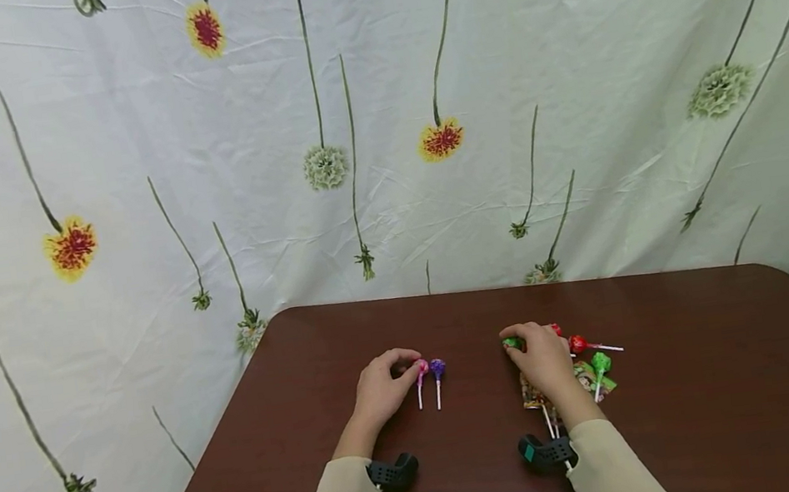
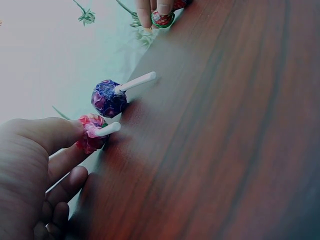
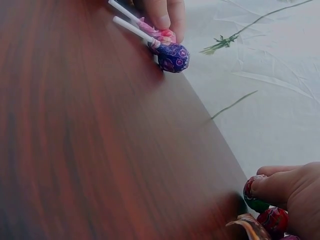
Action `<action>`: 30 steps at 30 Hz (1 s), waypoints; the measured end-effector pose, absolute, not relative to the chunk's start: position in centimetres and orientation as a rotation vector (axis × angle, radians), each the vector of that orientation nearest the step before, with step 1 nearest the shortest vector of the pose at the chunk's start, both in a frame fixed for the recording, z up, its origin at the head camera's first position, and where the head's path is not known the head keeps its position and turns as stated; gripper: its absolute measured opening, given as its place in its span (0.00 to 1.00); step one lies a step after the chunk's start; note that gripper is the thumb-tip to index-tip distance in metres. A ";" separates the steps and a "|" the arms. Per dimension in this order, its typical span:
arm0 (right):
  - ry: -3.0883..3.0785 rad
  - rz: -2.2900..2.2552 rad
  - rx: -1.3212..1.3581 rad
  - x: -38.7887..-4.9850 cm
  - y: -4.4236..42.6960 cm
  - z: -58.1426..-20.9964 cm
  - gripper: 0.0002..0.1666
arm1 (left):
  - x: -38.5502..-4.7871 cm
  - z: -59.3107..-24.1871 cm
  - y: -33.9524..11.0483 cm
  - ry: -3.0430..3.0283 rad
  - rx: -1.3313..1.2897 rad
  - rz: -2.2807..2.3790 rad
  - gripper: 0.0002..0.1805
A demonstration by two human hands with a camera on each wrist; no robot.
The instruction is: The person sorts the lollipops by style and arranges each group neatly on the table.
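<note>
My left hand (image 1: 378,387) pinches the head of a pink lollipop (image 1: 422,366) between thumb and forefinger. Just right of it lies a purple lollipop (image 1: 438,368), its white stick pointing toward me like the pink one's. In the left wrist view, the other left fingers curl loosely below the pink wrapper (image 2: 90,141). Farther right, my right hand (image 1: 547,359) holds a green-and-red lollipop (image 3: 256,195) by its head, thumb on the near side. That lollipop's stick is hidden. Beside those fingers, a red lollipop (image 3: 274,220) shows in the right wrist view.
Around the right hand lie a red lollipop (image 1: 578,344), a green lollipop (image 1: 601,362) and printed packets (image 1: 532,395), with several white sticks partly under the wrist. The dark brown table (image 1: 486,468) ends at a flower-printed white cloth (image 1: 406,219).
</note>
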State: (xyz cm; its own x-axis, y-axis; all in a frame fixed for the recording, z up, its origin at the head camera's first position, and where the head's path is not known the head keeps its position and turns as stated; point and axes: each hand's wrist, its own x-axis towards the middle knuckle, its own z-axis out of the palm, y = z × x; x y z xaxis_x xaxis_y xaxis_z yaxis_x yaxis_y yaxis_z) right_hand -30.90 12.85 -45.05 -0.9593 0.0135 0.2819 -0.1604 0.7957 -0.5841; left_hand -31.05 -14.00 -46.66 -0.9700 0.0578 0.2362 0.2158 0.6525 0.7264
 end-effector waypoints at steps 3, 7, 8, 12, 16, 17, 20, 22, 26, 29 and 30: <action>-2.700 0.913 0.125 -30.9 12.9 -45.0 0.13 | -31.0 -46.7 -14.0 -2.673 -0.228 -1.215 0.08; -2.662 0.914 0.144 -30.9 12.9 -44.8 0.13 | -31.0 -46.7 -13.9 -2.671 -0.234 -1.206 0.08; -2.650 0.918 0.149 -30.9 12.9 -44.8 0.13 | -31.1 -46.7 -13.9 -2.671 -0.235 -1.205 0.08; -2.603 0.936 0.172 -31.0 12.7 -44.5 0.13 | -31.1 -46.7 -13.9 -2.671 -0.239 -1.201 0.08; -2.547 0.981 0.207 -31.0 12.5 -44.1 0.14 | -31.0 -46.7 -13.9 -2.669 -0.247 -1.199 0.08; -2.531 0.998 0.217 -31.0 12.4 -44.0 0.14 | -31.0 -46.7 -13.9 -2.670 -0.247 -1.198 0.08; -2.481 1.064 0.256 -30.9 12.2 -43.7 0.14 | -31.0 -46.7 -13.9 -2.672 -0.246 -1.199 0.08; -2.450 1.119 0.289 -30.8 12.0 -43.4 0.13 | -31.0 -46.7 -13.9 -2.675 -0.244 -1.197 0.08; -2.417 1.210 0.348 -30.6 11.7 -43.0 0.13 | -31.1 -46.7 -14.0 -2.679 -0.240 -1.193 0.08; -2.415 1.254 0.364 -30.7 11.5 -42.9 0.12 | -31.1 -46.7 -14.0 -2.681 -0.240 -1.194 0.08; -2.412 1.265 0.365 -30.7 11.5 -42.9 0.12 | -31.1 -46.7 -14.0 -2.681 -0.240 -1.196 0.08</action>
